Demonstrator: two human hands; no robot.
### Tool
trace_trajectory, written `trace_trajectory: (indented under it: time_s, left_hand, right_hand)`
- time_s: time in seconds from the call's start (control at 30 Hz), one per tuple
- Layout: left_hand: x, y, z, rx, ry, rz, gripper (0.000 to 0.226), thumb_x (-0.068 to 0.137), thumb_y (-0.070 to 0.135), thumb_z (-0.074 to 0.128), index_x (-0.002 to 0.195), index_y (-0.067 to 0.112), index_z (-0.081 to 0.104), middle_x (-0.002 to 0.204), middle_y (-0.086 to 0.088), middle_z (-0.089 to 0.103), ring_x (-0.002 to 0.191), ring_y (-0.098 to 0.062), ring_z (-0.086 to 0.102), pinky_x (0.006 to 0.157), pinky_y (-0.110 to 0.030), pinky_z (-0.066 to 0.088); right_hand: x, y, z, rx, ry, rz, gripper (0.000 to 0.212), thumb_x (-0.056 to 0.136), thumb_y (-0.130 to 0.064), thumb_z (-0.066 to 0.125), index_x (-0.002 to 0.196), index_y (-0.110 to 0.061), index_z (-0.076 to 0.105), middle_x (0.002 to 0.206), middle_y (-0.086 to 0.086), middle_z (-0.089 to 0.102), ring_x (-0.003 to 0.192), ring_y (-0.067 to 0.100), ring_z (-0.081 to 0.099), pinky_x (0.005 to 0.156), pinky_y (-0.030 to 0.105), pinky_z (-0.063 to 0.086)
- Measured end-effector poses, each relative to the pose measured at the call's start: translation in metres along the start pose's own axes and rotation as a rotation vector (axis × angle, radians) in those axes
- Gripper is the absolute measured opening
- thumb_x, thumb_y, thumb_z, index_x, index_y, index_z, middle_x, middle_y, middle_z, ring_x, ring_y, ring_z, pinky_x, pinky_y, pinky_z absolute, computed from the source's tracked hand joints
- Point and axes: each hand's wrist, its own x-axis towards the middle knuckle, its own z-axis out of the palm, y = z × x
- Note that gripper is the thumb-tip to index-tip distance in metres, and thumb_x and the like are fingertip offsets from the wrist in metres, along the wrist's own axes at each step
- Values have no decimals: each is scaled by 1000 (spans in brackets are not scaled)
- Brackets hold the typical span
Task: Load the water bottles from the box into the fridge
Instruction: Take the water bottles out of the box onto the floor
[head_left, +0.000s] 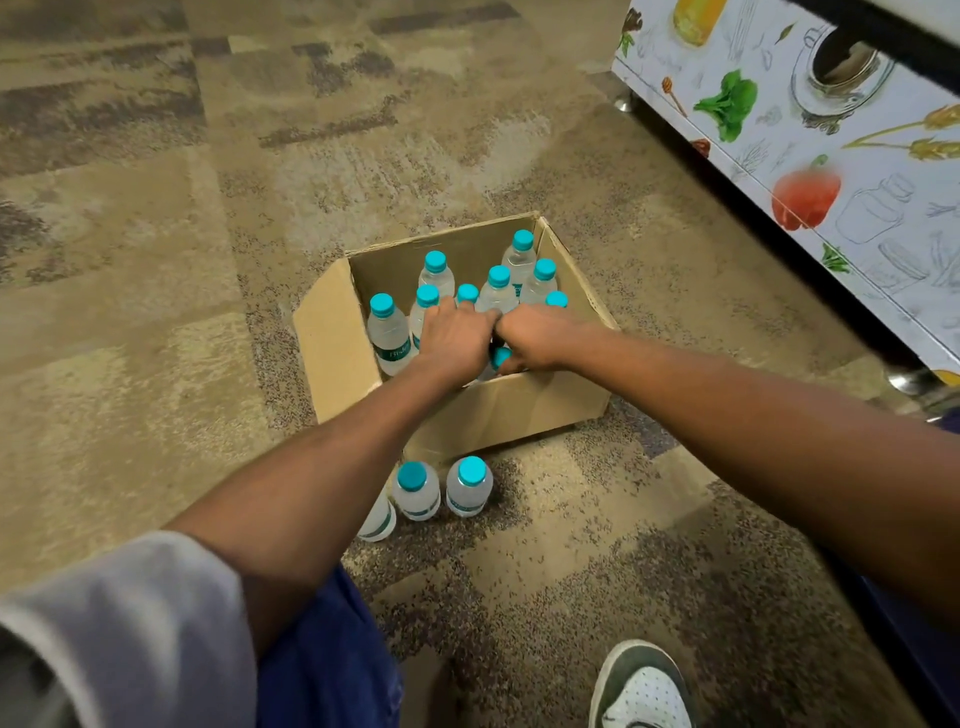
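Observation:
An open cardboard box (519, 405) stands on the carpet, filled with several clear water bottles with teal caps (497, 291). My left hand (456, 338) and my right hand (540, 338) both reach down into the box, fingers curled over bottle tops in its near middle. Each hand seems to grip a bottle, though the fingers hide what they hold. A teal cap (501, 356) shows just under my right hand. Three bottles (468, 486) stand on the floor in front of the box, one partly hidden by my left forearm.
A cabinet front printed with vegetables and jars (810, 156) stands on metal feet at the upper right. My knee in blue trousers (332, 665) and my shoe (644, 691) are at the bottom. Patterned carpet (156, 260) spreads to the left of the box.

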Motion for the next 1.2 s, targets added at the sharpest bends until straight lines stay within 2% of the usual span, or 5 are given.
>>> trace_trajectory:
  time_s: [0.4, 0.6, 0.77, 1.03, 1.2]
  left_hand:
    - [-7, -14, 5, 49, 91, 7, 32, 95, 31, 56, 119, 11, 48, 104, -13, 60, 93, -25, 53, 76, -38, 44]
    - [-26, -24, -41, 26, 230, 41, 34, 93, 39, 55, 113, 12, 51, 104, -13, 62, 94, -30, 54, 71, -40, 39]
    - [-69, -28, -84, -41, 329, 52, 38, 91, 42, 56, 115, 12, 52, 105, -13, 62, 95, -32, 53, 76, -42, 43]
    - [-124, -6, -118, -150, 349, 221, 39, 89, 45, 56, 108, 10, 55, 98, -11, 63, 89, -31, 54, 73, -42, 43]
    - [-139, 18, -114, -186, 313, 314, 39, 90, 47, 54, 109, 12, 55, 95, -8, 64, 89, -28, 55, 72, -38, 36]
  right_hand:
    - [-5, 4, 4, 14, 35, -44, 27, 90, -35, 56, 100, -9, 54, 96, 10, 59, 79, 20, 48, 67, 31, 37]
    - [-22, 12, -28, 47, 231, -85, 23, 84, -32, 58, 85, -13, 45, 82, 7, 55, 72, 23, 54, 61, 33, 43]
    - [-50, 25, -70, 70, 382, -46, 27, 85, -36, 56, 86, -9, 53, 75, 6, 54, 65, 22, 51, 57, 36, 45]
    - [-100, 11, -81, 73, 333, 11, 26, 80, -35, 60, 80, -12, 48, 69, 5, 51, 58, 20, 45, 47, 29, 30]
    - [-112, 5, -71, 72, 348, -16, 27, 78, -37, 58, 81, -12, 46, 67, 4, 51, 58, 24, 49, 52, 35, 41]
